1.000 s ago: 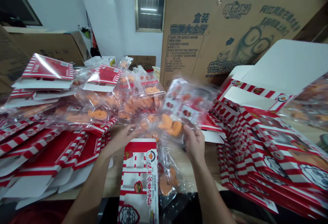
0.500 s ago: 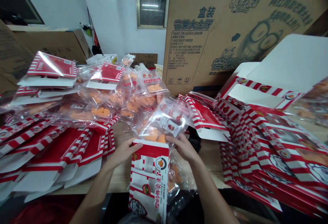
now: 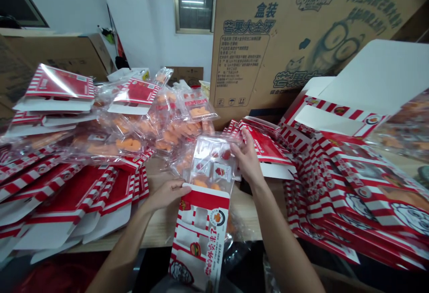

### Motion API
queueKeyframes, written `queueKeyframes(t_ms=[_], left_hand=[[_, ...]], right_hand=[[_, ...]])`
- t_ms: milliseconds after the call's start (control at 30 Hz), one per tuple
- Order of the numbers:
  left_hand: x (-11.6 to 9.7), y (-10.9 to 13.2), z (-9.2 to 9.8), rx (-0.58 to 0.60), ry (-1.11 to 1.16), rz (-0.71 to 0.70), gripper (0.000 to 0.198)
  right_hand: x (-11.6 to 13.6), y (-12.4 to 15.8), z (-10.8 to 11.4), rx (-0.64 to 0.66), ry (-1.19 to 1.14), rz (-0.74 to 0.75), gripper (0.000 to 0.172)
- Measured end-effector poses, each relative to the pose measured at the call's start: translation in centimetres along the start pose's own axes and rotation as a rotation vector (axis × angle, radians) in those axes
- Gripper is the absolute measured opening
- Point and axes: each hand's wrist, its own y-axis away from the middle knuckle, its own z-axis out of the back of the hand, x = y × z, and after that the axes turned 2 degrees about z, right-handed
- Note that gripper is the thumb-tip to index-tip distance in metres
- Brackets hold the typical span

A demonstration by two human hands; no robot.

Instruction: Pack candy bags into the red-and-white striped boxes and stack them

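Observation:
In the middle, a red-and-white printed box with cut-out windows is tilted upward at the table's front edge. My left hand pinches its upper left corner, thumb on the front. A clear plastic pack with orange food pieces and small printed sachets extends from the box's top end; its lower end is hidden by the box. My right hand is closed on the pack's upper right edge. Another clear pack lies partly hidden behind the box.
Flat red-striped boxes lie at the left, with more boxes behind. Clear food packs are heaped at the back centre. Stacked filled boxes stand on the right, before a large cardboard carton.
My right hand has moved up and right along the pack, which now stands straighter and lined up with the box's top end. The box has shifted slightly right, my left hand still on it.

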Motion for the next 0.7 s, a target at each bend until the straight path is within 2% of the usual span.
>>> queueKeyframes(t_ms=[33, 100, 167, 300, 367, 433, 533, 600, 633, 700], left_hand=[[0.1, 0.1, -0.2, -0.006, 0.003, -0.006, 0.025], [0.5, 0.3, -0.9, -0.059, 0.021, -0.023, 0.025], [1.1, 0.6, -1.5, -0.173, 0.042, -0.051, 0.026], [2.3, 0.6, -2.2, -0.406, 0.074, -0.136, 0.029], [2.5, 0.5, -2.6, -0.456, 0.098, -0.163, 0.03], [2.6, 0.5, -3.2, -0.467, 0.131, -0.161, 0.031], [2.1, 0.7, -4.0, -0.455, 0.179, -0.139, 0.032], [0.9, 0.7, -4.3, -0.462, 0.199, -0.145, 0.032], [0.0, 0.5, -4.3, -0.493, 0.208, -0.159, 0.032], [-2.5, -0.3, -4.4, -0.63, 0.251, -0.227, 0.029]], right_hand=[[0.1, -0.7, 0.2, 0.03, 0.01, 0.012, 0.042], [0.3, -1.4, 0.8, 0.174, 0.026, -0.033, 0.039], [0.2, -1.2, 1.5, 0.312, 0.025, -0.108, 0.031], [-0.8, 2.4, 1.8, 0.545, 0.01, -0.212, 0.024], [-1.4, 4.8, 1.5, 0.672, -0.02, -0.259, 0.034], [-1.9, 6.8, 1.3, 0.741, -0.051, -0.293, 0.036], [-2.2, 8.7, 1.5, 0.743, -0.089, -0.362, 0.033], [-2.1, 9.5, 1.9, 0.637, -0.119, -0.371, 0.039], [-2.0, 10.0, 2.0, 0.551, -0.145, -0.357, 0.047], [-1.1, 11.2, 2.1, 0.396, -0.169, -0.313, 0.07]])
